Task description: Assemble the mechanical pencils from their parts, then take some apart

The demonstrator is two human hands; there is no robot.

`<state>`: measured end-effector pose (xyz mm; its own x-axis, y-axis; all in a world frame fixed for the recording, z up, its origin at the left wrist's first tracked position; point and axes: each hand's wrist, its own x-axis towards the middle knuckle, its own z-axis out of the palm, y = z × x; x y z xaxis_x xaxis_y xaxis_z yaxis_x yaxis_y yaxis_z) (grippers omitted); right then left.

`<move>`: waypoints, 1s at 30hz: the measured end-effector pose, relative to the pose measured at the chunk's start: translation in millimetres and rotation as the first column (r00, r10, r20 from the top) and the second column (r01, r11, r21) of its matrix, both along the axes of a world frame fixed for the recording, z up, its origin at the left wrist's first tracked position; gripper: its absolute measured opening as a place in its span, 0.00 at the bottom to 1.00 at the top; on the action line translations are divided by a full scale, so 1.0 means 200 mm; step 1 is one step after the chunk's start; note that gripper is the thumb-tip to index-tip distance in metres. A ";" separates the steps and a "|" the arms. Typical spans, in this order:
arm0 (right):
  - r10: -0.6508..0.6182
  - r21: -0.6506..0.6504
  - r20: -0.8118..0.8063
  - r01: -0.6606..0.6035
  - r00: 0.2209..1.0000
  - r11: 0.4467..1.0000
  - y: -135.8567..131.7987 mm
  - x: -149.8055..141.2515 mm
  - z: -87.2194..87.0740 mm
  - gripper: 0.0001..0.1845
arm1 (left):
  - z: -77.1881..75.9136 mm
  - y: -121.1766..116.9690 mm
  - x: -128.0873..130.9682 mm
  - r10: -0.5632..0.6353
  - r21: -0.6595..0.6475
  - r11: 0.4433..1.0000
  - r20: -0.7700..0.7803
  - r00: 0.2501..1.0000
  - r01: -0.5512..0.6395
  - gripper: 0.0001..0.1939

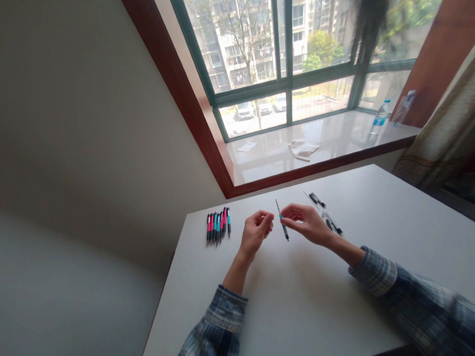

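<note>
Right fingers (290,211) pinching narrow on one tilted teal-gripped pen (283,227) | left fingers (266,217) curling narrow, hold cannot be told | right hand (308,226) and left hand (255,234) hovering either side of that pen, over the white table (306,311) | about eight pink-and-teal pens (218,226) lying bunched at 10 o'clock | at least two black pen parts (317,199) lying at 2 o'clock

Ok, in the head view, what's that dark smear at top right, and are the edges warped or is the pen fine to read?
In the head view, a blurred lock of dark hair hangs across the bright window; wide-angle distortion skews the white table toward the frame edges, while the teal pen looks reasonably sharp.
</note>
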<state>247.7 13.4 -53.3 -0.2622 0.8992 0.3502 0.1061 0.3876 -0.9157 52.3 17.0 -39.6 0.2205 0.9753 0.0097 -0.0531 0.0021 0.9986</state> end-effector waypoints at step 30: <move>-0.066 0.087 0.199 0.049 0.978 0.995 -0.01 0.02 0.00 0.08 | -0.04 0.05 -0.02 0.258 -0.100 0.966 0.347 0.902 -0.238 0.19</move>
<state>252.5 10.8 -53.2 -0.2835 0.8856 0.3678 0.3095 0.4475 -0.8390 48.6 27.0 -48.4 -0.0371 0.9992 -0.0124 -0.4090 -0.0039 0.9125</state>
